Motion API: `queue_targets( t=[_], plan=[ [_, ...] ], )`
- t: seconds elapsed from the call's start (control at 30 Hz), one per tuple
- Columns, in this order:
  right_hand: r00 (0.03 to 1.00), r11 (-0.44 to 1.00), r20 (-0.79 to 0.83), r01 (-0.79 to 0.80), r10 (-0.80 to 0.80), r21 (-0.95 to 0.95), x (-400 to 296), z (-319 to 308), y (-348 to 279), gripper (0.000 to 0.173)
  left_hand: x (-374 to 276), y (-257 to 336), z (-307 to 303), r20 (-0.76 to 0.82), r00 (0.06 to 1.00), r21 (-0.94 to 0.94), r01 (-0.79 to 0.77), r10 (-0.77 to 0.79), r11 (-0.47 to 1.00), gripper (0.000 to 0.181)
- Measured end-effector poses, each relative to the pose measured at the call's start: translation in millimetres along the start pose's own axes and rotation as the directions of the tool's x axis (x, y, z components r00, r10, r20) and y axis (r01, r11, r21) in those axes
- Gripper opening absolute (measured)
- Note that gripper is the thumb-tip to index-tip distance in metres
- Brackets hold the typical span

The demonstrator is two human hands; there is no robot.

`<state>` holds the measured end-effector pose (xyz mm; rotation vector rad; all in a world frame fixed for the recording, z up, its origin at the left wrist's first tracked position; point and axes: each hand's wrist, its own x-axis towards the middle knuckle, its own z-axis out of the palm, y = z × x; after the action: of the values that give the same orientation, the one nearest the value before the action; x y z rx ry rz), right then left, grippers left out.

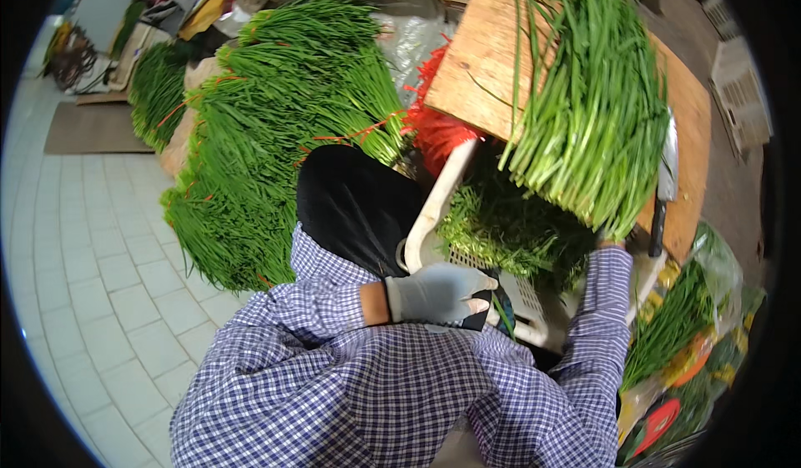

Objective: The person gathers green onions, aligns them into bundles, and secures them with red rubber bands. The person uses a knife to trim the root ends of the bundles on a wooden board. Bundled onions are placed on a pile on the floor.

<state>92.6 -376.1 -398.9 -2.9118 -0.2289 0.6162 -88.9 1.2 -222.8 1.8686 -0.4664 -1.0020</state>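
Observation:
My left hand (435,293), in a grey glove with bare fingertips, is held over my lap beside a white plastic crate (432,218). Its thumb and finger are apart, with nothing seen between them. A few green blades (504,318) lie just past the fingertips. Only the wrist of my right hand (611,241) shows; the fingers are hidden at the cut ends of a large heap of green garlic chives (582,136). That heap lies on a wooden board (469,80) across the crate. Right of it rests a knife (667,174) with a black handle.
Loose trimmings (500,236) fill part of the crate. Red ties (435,124) hang at the board's left. Many tied chive bundles (250,130) cover the left side, above a tiled floor (106,268). Plastic bags of greens (676,318) sit at right, near another crate (741,92).

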Motion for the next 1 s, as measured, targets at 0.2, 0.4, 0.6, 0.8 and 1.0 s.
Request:
queue_targets(
  t=[0.2,0.4,0.6,0.8,1.0],
  plan=[
    [0.977,0.96,0.036,-0.199,0.21,-0.195,17.4,49.9,41.7,0.054,-41.2,1.0,-70.1,-0.672,0.72,-0.007,-0.242,0.175,0.97,0.026],
    [0.931,0.985,-0.324,0.141,-0.166,-0.101,-23.6,21.7,28.4,0.047,-21.3,-8.9,-174.1,-0.761,0.642,0.427,0.389,0.092,0.817,0.032],
    [0.98,0.996,-0.195,0.019,-0.036,-0.088,-108.6,-47.7,-109.9,0.024,26.1,-36.4,-197.0,-0.65,0.76,0.574,0.476,0.018,0.666,0.023],
    [0.953,0.851,-0.304,0.175,-0.019,0.495,-168.3,-104.6,-167.8,0.023,7.5,-28.7,-202.0,-0.654,0.75,0.627,0.46,0.104,0.629,0.014],
    [0.96,0.787,-0.279,0.188,-0.021,0.587,-210.0,-93.8,-177.4,0.024,-42.2,-3.7,-220.1,-0.622,0.783,0.671,0.534,0.0,0.514,0.017]
  ],
)
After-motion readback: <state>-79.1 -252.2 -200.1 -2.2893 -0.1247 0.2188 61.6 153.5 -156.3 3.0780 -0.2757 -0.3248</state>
